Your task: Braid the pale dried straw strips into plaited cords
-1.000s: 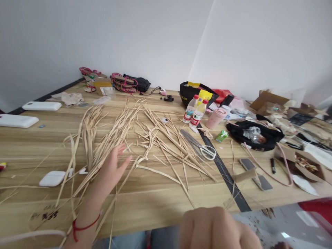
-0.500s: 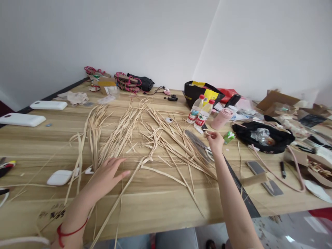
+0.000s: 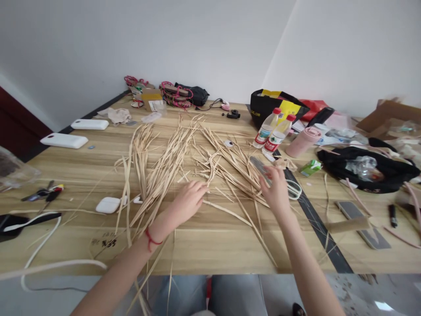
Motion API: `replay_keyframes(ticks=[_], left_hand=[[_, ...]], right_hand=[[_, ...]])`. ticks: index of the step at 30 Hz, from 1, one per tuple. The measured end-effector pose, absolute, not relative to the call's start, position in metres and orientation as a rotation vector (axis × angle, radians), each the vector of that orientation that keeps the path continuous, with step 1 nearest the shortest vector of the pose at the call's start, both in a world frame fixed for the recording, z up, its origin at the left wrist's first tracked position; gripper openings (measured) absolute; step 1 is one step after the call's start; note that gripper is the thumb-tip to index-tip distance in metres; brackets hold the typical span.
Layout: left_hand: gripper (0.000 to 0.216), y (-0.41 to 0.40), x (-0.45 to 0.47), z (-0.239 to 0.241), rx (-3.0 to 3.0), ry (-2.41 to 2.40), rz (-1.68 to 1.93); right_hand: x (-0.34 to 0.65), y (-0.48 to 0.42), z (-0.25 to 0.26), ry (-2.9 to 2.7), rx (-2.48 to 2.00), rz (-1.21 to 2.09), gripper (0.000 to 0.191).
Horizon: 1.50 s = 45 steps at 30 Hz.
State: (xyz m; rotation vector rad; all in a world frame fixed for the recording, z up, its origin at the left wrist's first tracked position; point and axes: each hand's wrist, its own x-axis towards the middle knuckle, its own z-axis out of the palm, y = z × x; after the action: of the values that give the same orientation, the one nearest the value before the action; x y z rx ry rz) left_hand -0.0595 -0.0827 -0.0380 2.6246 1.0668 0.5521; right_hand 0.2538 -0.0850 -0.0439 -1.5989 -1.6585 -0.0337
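A short braid of pale straw strips (image 3: 213,166) lies mid-table with loose ends sticking out. My left hand (image 3: 188,201), red cord at the wrist, has its fingers closed at the near end of this braid and hides part of it. My right hand (image 3: 275,188) hovers at the scissors (image 3: 294,189) with fingers apart and nothing visible in them. It covers the middle of the scissors, whose grey blades show beyond. A crumpled beige scrap (image 3: 285,164) lies just behind the right fingertips. Bundles of loose straw strips (image 3: 171,156) spread left of and behind the braid.
Two water bottles (image 3: 276,137), a pink cup (image 3: 304,141) and a green carton (image 3: 311,167) stand or lie at the right. Farther right are a black bag (image 3: 342,173) and a cardboard tube (image 3: 348,224). A white earphone case (image 3: 108,205) and white power banks (image 3: 64,140) lie left.
My left hand has moved right to the braid and its fingers have closed. My right hand has come back toward the scissors, its pinch opened. The view has shifted left.
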Motion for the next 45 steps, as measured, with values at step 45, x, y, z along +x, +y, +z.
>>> replay_keyframes(ticks=[45], left_hand=[[0.014, -0.045, -0.039, -0.109, 1.475, 0.994, 1.219]], right_hand=[[0.104, -0.075, -0.081, -1.105, -1.019, 1.196, 0.037]])
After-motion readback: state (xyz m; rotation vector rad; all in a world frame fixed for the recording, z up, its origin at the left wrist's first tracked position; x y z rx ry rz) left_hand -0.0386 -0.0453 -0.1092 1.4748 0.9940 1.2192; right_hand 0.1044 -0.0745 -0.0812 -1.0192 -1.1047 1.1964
